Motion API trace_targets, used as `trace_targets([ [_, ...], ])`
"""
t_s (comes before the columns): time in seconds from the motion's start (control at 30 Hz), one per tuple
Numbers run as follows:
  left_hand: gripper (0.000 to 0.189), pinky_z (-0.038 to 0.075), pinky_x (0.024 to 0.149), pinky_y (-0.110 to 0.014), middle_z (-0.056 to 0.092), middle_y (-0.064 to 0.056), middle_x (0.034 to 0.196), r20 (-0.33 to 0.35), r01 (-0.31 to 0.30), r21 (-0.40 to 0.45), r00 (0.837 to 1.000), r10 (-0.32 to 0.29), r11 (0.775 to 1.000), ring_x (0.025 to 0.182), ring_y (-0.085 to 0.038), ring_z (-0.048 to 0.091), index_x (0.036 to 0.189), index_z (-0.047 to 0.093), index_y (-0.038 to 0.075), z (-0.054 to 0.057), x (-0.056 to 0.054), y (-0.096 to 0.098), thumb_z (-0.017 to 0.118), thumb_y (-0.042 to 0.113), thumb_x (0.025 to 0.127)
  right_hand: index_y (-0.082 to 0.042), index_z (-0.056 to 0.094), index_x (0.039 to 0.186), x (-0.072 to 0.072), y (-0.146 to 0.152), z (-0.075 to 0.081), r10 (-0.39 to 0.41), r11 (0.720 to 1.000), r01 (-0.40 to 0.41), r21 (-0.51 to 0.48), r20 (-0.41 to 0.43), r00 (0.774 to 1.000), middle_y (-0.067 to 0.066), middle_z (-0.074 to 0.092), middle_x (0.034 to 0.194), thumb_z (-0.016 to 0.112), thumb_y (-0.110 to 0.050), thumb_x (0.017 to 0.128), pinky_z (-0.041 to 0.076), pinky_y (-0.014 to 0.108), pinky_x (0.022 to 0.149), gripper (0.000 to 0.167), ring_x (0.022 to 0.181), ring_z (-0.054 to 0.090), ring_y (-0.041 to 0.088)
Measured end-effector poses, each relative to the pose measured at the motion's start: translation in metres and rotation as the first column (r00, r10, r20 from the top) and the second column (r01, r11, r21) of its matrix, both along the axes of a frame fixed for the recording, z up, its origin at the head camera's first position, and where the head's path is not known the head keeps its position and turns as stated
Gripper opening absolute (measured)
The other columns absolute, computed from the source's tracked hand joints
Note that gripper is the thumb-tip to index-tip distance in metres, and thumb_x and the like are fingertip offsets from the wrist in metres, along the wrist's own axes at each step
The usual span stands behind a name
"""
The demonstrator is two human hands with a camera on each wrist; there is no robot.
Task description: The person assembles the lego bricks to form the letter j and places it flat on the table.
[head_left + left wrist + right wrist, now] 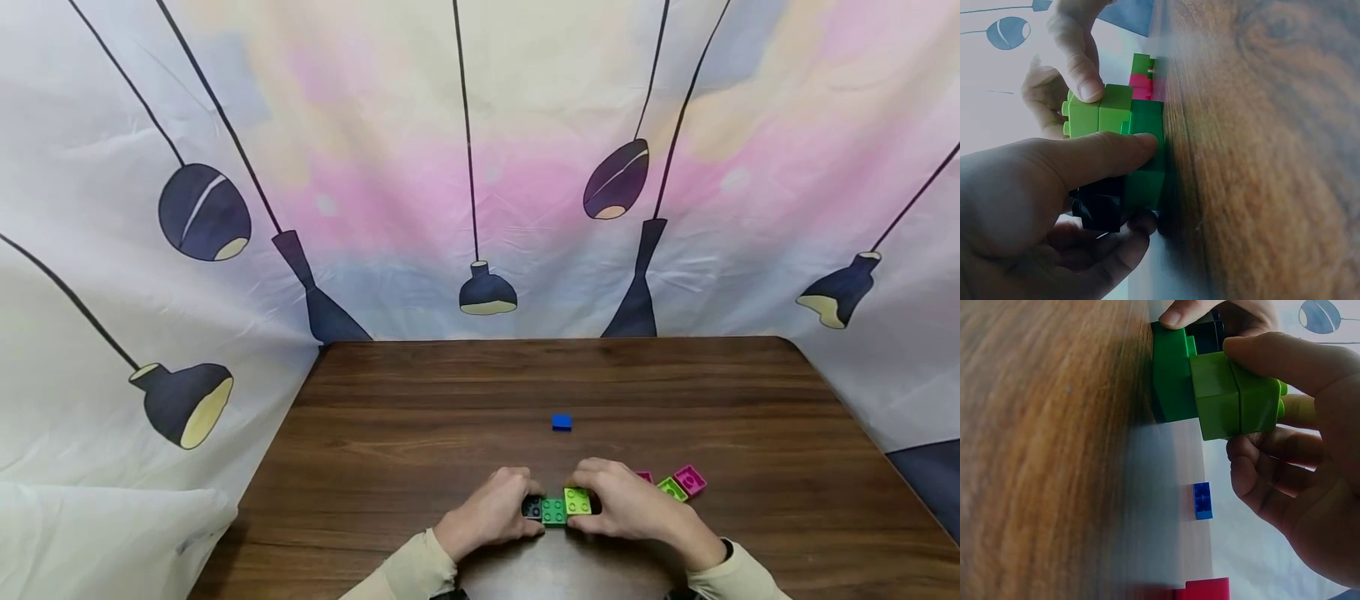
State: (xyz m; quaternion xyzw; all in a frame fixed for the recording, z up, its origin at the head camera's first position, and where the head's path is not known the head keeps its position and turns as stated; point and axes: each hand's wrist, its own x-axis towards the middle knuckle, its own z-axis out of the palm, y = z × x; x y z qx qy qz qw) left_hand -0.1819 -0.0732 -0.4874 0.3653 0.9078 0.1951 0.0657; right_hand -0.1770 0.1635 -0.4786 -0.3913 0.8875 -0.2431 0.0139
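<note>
A dark green toy building brick (553, 512) stands on the table with a black brick (1099, 209) on its left end. On its right end sit two stacked lime green bricks (1235, 397), overhanging the side. My left hand (491, 510) grips the dark green brick and the black one, its thumb lying along the green side. From the right, my right hand (628, 502) pinches the lime green bricks between thumb and fingers. In the left wrist view the left thumb covers part of the joint between the bricks.
A small blue brick (562, 422) lies farther back on the brown wooden table (420, 392). Right of my right hand lie a magenta brick (689, 480), a lime green brick (672, 489) and another magenta piece (644, 476), partly hidden. A patterned cloth (405, 167) hangs behind the table.
</note>
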Motion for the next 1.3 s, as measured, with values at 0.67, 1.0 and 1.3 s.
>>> trace_targets([
  [0.67, 0.037, 0.044, 0.062, -0.009, 0.061, 0.008, 0.085, -0.013, -0.004, -0.003, 1.000, 0.004, 1.000, 0.073, 0.004, 0.051, 0.108, 0.075, 0.011, -0.001, 0.001, 0.000, 0.084, 0.028, 0.077, -0.021, 0.068, 0.110, 0.003, 0.014, 0.002, -0.018, 0.994, 0.019, -0.109, 0.006, 1.000, -0.015, 0.062, 0.102, 0.074, -0.038, 0.085, 0.052, 0.023, 0.069, 0.031, 0.085, 0.058, 0.002],
  [1.0, 0.035, 0.043, 0.061, -0.009, 0.059, 0.009, 0.081, -0.021, -0.010, 0.004, 1.000, 0.010, 1.000, 0.070, 0.004, 0.049, 0.106, 0.075, 0.012, -0.003, 0.003, 0.002, 0.084, 0.028, 0.076, -0.015, 0.068, 0.110, 0.001, 0.033, 0.006, -0.071, 0.987, 0.069, -0.147, -0.007, 0.997, -0.008, 0.063, 0.094, 0.071, -0.038, 0.088, 0.047, 0.019, 0.061, 0.032, 0.071, 0.053, 0.002],
  [1.3, 0.038, 0.044, 0.062, -0.008, 0.062, 0.007, 0.084, -0.030, -0.004, 0.018, 1.000, 0.004, 1.000, 0.071, 0.004, 0.051, 0.108, 0.074, 0.009, -0.003, 0.002, 0.000, 0.085, 0.027, 0.076, -0.014, 0.069, 0.106, -0.001, 0.051, 0.008, -0.170, 0.978, 0.158, -0.135, -0.080, 0.982, -0.008, 0.059, 0.084, 0.073, -0.036, 0.087, 0.043, 0.018, 0.059, 0.029, 0.067, 0.049, 0.001],
])
